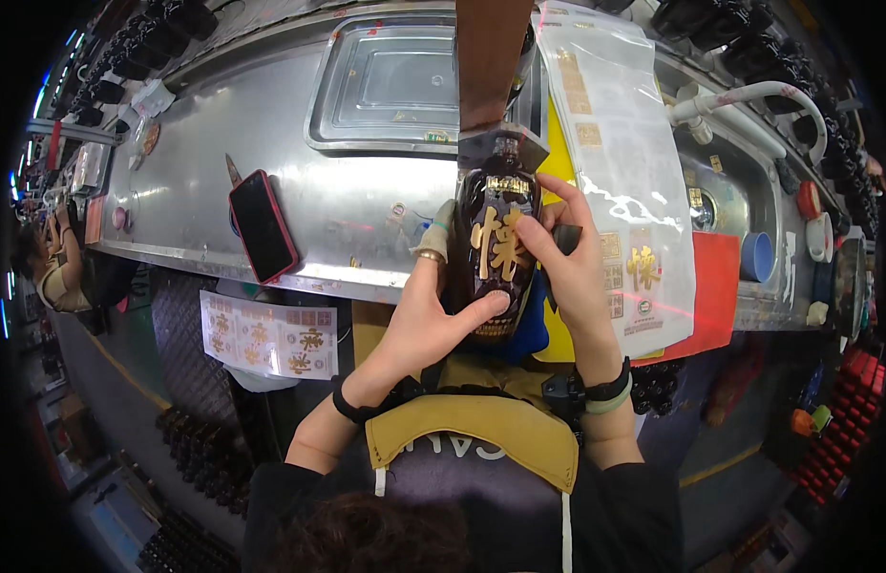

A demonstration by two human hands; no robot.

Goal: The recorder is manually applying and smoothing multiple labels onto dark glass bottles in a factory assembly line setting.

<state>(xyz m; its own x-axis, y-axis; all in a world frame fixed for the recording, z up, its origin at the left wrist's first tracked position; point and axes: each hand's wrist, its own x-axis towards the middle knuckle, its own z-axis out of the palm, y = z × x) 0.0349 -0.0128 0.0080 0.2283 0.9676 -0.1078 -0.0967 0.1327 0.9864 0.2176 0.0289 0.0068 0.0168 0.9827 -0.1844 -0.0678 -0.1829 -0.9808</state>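
Note:
A dark, glossy bottle (483,205) with large gold lettering stands or leans before me at the bench edge. My left hand (426,317) grips its left side, thumb pressed on the lower front; a pale cover wraps a finger. On the other side my right hand (579,277) closes round the bottle, its thumb against the gold lettering and its fingers behind the edge. A small dark flat piece (566,236) shows between the right hand's fingers; its kind I cannot make out. The bottle's back and base are hidden.
Transfer sheets with gold prints (596,124) lie right of the bottle, over a red sheet (715,291). A metal tray (319,124), a phone (263,227) and another printed sheet (268,334) are leftward. A brown post (491,67) rises behind the bottle; a blue cup (756,257) stands right.

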